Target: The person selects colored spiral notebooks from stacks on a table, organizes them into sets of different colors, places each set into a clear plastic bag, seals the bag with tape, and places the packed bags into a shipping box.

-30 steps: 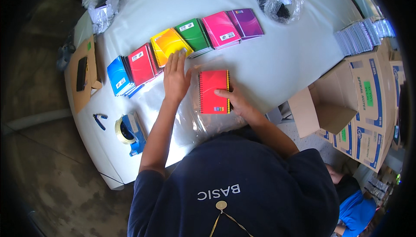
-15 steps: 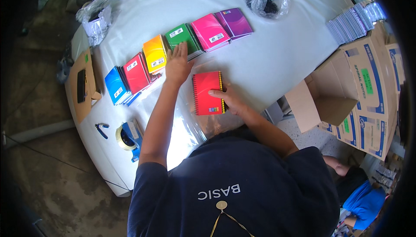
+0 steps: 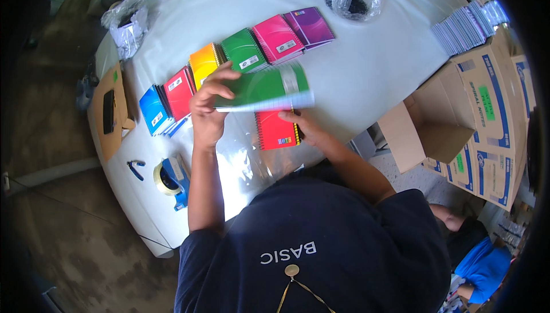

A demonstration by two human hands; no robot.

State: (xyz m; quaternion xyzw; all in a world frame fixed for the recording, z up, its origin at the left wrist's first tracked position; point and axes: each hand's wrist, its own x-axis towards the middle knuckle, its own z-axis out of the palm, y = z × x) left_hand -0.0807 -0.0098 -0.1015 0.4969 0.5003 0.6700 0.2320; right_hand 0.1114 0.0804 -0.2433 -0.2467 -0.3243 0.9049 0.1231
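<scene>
A green spiral notebook [image 3: 258, 91] is in my left hand [image 3: 211, 102], gripped by its left end and tilted, a little blurred by motion. It passes over the upper part of a red spiral notebook [image 3: 276, 130]. My right hand [image 3: 306, 127] holds that red one at its right edge, thumb on the cover. Beyond them runs a slanting row of notebook piles: blue [image 3: 153, 112], red [image 3: 179, 92], yellow [image 3: 204, 61], green [image 3: 243, 49], pink [image 3: 278, 38] and purple [image 3: 309, 26]. Part of the yellow pile is hidden by my left hand.
On the white table [image 3: 378, 78] lie a blue tape dispenser [image 3: 175, 180], small blue cutters [image 3: 135, 170] and clear plastic film [image 3: 252, 170]. Plastic-wrapped bundles sit at the far side. At right stand an open carton [image 3: 441, 135] and stacked notebooks [image 3: 467, 31]. Another person [image 3: 481, 264] is at lower right.
My left hand has lifted a green notebook off the green pile and drawn it nearer, over the red one. My right hand stays on the red notebook.
</scene>
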